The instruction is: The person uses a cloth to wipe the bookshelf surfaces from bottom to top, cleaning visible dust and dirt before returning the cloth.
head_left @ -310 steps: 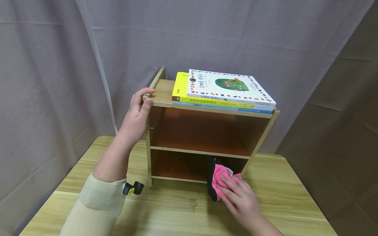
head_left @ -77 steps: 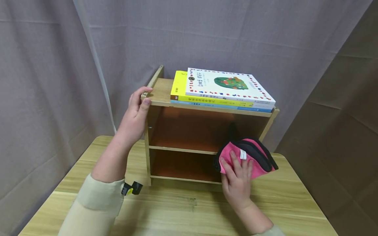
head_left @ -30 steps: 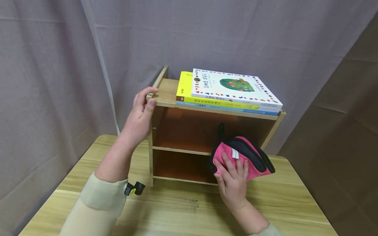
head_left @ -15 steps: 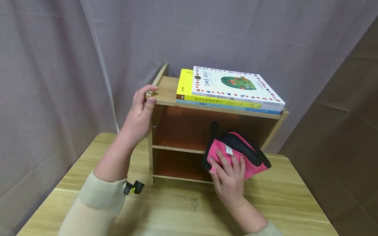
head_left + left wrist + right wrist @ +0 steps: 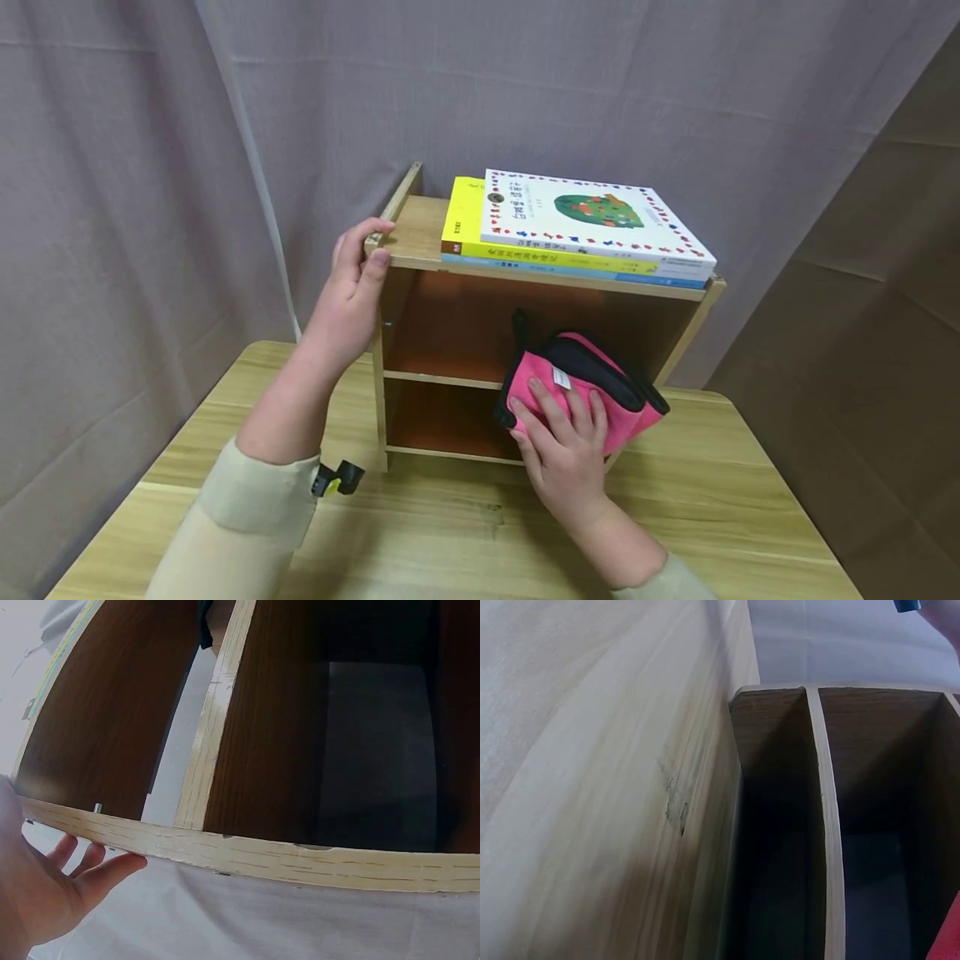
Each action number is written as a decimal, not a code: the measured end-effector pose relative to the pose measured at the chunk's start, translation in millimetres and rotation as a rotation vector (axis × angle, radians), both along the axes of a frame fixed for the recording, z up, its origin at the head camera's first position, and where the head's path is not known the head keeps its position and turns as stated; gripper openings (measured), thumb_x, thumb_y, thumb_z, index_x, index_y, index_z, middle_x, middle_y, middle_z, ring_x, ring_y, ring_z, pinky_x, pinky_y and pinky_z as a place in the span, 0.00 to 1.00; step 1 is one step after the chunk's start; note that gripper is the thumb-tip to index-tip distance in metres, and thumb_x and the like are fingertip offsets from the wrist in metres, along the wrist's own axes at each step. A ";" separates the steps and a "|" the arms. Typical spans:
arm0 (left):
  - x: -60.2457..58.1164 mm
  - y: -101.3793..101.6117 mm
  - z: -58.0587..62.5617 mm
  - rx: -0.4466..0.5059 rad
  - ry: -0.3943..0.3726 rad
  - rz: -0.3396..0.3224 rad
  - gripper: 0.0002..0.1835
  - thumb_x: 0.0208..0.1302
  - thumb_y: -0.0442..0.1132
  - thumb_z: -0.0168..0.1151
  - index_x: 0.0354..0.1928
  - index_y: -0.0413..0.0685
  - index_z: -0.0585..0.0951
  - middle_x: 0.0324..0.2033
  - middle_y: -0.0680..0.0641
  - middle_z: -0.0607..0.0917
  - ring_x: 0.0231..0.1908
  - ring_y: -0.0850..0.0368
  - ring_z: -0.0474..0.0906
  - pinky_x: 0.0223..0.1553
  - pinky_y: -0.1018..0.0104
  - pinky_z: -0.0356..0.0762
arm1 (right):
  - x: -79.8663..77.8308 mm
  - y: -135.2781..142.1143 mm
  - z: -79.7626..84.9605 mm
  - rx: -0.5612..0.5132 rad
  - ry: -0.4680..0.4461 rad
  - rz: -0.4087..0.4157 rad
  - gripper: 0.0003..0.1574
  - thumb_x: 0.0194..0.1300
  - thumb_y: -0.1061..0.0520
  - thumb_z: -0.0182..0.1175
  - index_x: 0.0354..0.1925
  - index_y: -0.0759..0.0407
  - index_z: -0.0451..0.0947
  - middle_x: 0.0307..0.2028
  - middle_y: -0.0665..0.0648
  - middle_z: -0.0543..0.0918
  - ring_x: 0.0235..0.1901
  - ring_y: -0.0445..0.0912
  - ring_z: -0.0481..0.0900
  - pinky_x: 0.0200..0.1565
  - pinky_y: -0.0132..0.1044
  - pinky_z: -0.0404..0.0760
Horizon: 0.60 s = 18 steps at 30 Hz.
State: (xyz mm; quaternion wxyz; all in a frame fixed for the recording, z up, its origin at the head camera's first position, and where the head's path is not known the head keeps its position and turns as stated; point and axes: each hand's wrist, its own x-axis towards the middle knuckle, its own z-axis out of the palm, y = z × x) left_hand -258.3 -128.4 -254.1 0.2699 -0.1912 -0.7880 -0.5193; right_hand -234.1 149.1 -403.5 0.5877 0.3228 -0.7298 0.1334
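Note:
A small wooden shelf stands on the table in the head view. My left hand grips its upper left front corner, thumb on the front and fingers over the side panel. In the left wrist view, the left hand's fingers lie along the panel edge. My right hand holds a pink cleaning cloth with black edging, a white tag and a black loop. It holds the cloth against the front edge of the middle board, right of centre. The cloth hides that stretch of board. The right wrist view shows only a red corner of cloth.
Several books lie stacked on the shelf top, a white one uppermost over yellow and blue ones. The wooden table has a dark mark in front of the shelf. Grey curtains hang behind.
My right hand and the cloth have slid left along the middle board over the last second. Earlier they were at the lower compartment, then rose to the middle board. The left hand keeps its hold.

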 end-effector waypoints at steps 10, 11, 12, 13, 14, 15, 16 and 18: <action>-2.4 1.2 -0.8 0.009 0.020 -0.018 0.18 0.71 0.54 0.39 0.60 0.65 0.63 0.58 0.51 0.61 0.56 0.57 0.61 0.58 0.53 0.58 | 1.8 -9.0 4.6 0.017 -0.010 0.011 0.20 0.68 0.43 0.49 0.46 0.49 0.83 0.53 0.57 0.78 0.51 0.60 0.70 0.54 0.64 0.56; -2.4 1.4 -0.8 0.009 0.019 -0.018 0.18 0.71 0.54 0.39 0.60 0.65 0.63 0.58 0.51 0.61 0.56 0.57 0.61 0.57 0.52 0.58 | 2.3 -10.2 4.8 0.019 -0.015 0.010 0.20 0.68 0.43 0.49 0.46 0.49 0.83 0.53 0.56 0.78 0.51 0.60 0.70 0.54 0.64 0.56; -2.4 1.4 -0.9 0.010 0.018 -0.018 0.19 0.71 0.55 0.39 0.60 0.65 0.63 0.58 0.52 0.60 0.56 0.57 0.61 0.58 0.52 0.58 | 2.8 -11.5 5.1 0.022 -0.021 0.006 0.20 0.68 0.43 0.49 0.46 0.49 0.82 0.53 0.56 0.78 0.51 0.60 0.70 0.54 0.64 0.56; -2.3 1.0 -1.1 0.007 0.018 -0.015 0.19 0.71 0.55 0.39 0.60 0.66 0.63 0.58 0.52 0.60 0.55 0.56 0.61 0.57 0.52 0.58 | 3.5 -12.7 5.2 0.028 -0.030 0.001 0.20 0.68 0.43 0.49 0.47 0.48 0.82 0.53 0.56 0.78 0.52 0.59 0.69 0.54 0.64 0.55; -2.2 0.6 -1.3 0.006 0.018 -0.010 0.19 0.71 0.55 0.38 0.60 0.66 0.62 0.58 0.52 0.60 0.54 0.56 0.61 0.56 0.52 0.59 | 4.3 -14.0 5.2 0.032 -0.040 -0.004 0.20 0.68 0.43 0.49 0.47 0.48 0.82 0.54 0.56 0.78 0.52 0.59 0.69 0.55 0.64 0.55; -2.2 0.1 -1.9 0.004 0.019 -0.006 0.19 0.70 0.56 0.38 0.61 0.66 0.62 0.58 0.52 0.60 0.53 0.56 0.61 0.55 0.53 0.59 | 4.8 -15.3 5.2 0.036 -0.047 -0.008 0.20 0.68 0.43 0.48 0.47 0.48 0.82 0.54 0.55 0.77 0.52 0.59 0.69 0.55 0.64 0.55; -1.8 -0.2 -1.9 0.006 0.017 -0.004 0.19 0.70 0.56 0.38 0.61 0.66 0.62 0.58 0.52 0.59 0.53 0.56 0.61 0.55 0.53 0.59 | 5.2 -16.5 5.2 0.038 -0.053 -0.011 0.20 0.68 0.43 0.48 0.48 0.47 0.82 0.54 0.55 0.77 0.52 0.59 0.69 0.55 0.64 0.55; -1.2 -1.2 -2.6 0.004 0.019 0.003 0.19 0.70 0.56 0.38 0.61 0.66 0.62 0.59 0.52 0.59 0.52 0.55 0.60 0.54 0.53 0.59 | 5.9 -18.7 5.4 0.045 -0.062 -0.013 0.20 0.68 0.43 0.48 0.48 0.47 0.81 0.54 0.55 0.77 0.53 0.59 0.69 0.55 0.64 0.55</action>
